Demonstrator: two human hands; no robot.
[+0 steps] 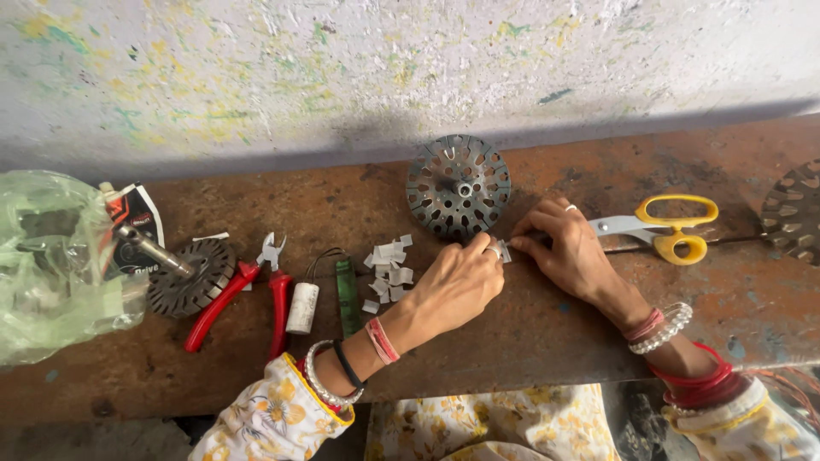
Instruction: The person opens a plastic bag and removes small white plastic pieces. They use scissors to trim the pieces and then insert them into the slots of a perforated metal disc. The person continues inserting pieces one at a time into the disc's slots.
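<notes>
A round grey slotted metal stator core [458,185] lies flat on the rusty brown bench [547,333] near the wall. Just below its lower right edge, my left hand [457,286] and my right hand [568,248] meet, both pinching a small white paper slip [502,250] between their fingertips. A pile of several small white paper slips [389,271] lies on the bench to the left of my left hand.
Yellow-handled scissors [666,229] lie right of my right hand. Red-handled pliers [248,294], a white cylinder [302,307], a green strip [346,296] and a rotor with shaft [184,273] sit left. A clear plastic bag [47,265] is far left; another slotted core [793,212] is far right.
</notes>
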